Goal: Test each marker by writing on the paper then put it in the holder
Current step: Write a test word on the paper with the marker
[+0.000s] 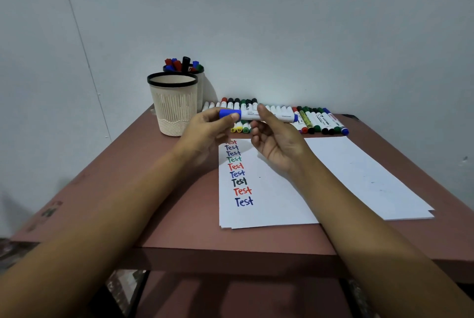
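**A:** Step in hand?

**B:** A white-barrelled marker with a blue cap (256, 114) is being held level above the top edge of the white sheet of paper (282, 202). The cap is being pinched by the curled thumb and fingers of the left hand (205, 133). The barrel is being gripped between thumb and fingertips of the right hand (277, 143). The cap is seated. The lowest "Test" in the column is blue, so this marker is judged either tested and recapped, or a fresh blue one being opened. Which of the two cannot be told.

**A:** Next move?

**B:** If tested, the marker is to be tipped upright and lowered into the cream slotted plastic holder with a black rim (174, 105), standing left of the hands; nothing is showing above its rim. If untested, a straight pull along the barrel is called for.

**A:** Surface, room?

**B:** A reddish-brown table (128, 176) is being used, set against a plain pale wall (282, 23). A row of capped markers (320, 119) is lying along the far edge. A second holder filled with markers (184, 65) is standing behind the first. Further white sheets (359, 169) are lying to the right.
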`<state>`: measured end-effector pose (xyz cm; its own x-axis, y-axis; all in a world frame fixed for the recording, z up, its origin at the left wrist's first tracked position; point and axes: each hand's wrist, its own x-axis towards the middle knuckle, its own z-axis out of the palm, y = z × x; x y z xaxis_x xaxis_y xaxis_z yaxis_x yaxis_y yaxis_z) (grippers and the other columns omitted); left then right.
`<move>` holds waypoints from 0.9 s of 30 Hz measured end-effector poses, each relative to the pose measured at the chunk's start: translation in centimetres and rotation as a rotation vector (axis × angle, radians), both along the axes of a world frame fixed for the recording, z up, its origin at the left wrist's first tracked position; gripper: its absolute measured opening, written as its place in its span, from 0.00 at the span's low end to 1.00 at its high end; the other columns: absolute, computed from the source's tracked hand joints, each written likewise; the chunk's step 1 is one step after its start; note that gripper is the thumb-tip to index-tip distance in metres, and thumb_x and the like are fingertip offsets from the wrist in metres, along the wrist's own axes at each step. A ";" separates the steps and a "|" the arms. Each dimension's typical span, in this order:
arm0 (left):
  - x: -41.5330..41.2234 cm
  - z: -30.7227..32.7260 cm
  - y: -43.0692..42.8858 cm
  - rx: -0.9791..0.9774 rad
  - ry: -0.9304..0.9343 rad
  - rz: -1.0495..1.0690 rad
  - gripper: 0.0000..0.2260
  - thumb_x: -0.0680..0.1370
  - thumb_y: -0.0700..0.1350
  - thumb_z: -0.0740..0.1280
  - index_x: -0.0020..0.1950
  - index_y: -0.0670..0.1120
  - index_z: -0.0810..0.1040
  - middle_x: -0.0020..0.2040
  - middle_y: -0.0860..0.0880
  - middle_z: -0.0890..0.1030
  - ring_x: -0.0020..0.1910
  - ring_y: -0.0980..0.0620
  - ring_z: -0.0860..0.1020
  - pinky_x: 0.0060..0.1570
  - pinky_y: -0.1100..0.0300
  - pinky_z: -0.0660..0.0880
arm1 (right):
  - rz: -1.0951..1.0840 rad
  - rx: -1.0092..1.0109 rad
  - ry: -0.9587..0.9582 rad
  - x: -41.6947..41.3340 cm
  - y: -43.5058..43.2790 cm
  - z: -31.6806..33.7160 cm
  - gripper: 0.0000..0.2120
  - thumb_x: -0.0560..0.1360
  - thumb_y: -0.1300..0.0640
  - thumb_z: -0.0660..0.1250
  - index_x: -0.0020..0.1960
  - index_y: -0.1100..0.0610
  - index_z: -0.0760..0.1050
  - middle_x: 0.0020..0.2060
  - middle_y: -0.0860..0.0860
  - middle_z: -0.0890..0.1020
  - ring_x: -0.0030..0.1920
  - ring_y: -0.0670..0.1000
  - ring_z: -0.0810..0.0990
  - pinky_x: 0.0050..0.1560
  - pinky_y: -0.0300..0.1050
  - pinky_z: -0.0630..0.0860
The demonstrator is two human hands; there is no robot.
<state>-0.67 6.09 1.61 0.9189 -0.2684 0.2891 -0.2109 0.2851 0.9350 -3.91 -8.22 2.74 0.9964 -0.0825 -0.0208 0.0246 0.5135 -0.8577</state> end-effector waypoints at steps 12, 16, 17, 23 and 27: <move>1.9 4.4 1.9 0.088 -0.180 0.365 0.02 0.76 0.40 0.68 0.44 0.45 0.78 0.44 0.45 0.81 0.45 0.49 0.81 0.47 0.58 0.79 | -0.477 -1.145 -0.120 0.9 -1.6 -2.4 0.13 0.80 0.56 0.58 0.58 0.59 0.78 0.48 0.54 0.81 0.47 0.52 0.77 0.45 0.43 0.73; 3.8 8.1 3.4 0.307 -0.370 0.614 0.03 0.75 0.42 0.67 0.48 0.45 0.76 0.45 0.44 0.80 0.46 0.45 0.81 0.48 0.50 0.80 | -0.333 -1.548 -0.175 1.4 -1.1 -3.8 0.16 0.79 0.55 0.59 0.64 0.59 0.76 0.59 0.57 0.78 0.60 0.56 0.74 0.60 0.50 0.73; 4.4 9.1 3.9 0.338 -0.386 0.676 0.05 0.74 0.42 0.67 0.49 0.46 0.75 0.45 0.46 0.79 0.46 0.45 0.81 0.47 0.50 0.79 | -0.317 -1.601 -0.174 1.4 -1.0 -3.9 0.17 0.79 0.55 0.59 0.64 0.59 0.75 0.59 0.57 0.77 0.61 0.56 0.73 0.59 0.50 0.73; 8.3 13.7 7.0 0.382 -0.410 0.842 0.08 0.75 0.39 0.64 0.54 0.44 0.72 0.45 0.48 0.76 0.40 0.49 0.77 0.36 0.61 0.75 | -0.277 -1.755 -0.184 1.1 -0.9 -4.0 0.16 0.80 0.53 0.57 0.63 0.56 0.76 0.59 0.54 0.77 0.60 0.54 0.72 0.57 0.47 0.72; 10.4 14.7 7.5 0.451 -0.415 0.905 0.11 0.76 0.39 0.62 0.58 0.42 0.72 0.48 0.46 0.76 0.39 0.51 0.73 0.33 0.64 0.70 | -0.275 -1.781 -0.189 1.1 -0.9 -4.0 0.16 0.80 0.53 0.57 0.64 0.56 0.75 0.60 0.53 0.76 0.61 0.53 0.71 0.58 0.46 0.70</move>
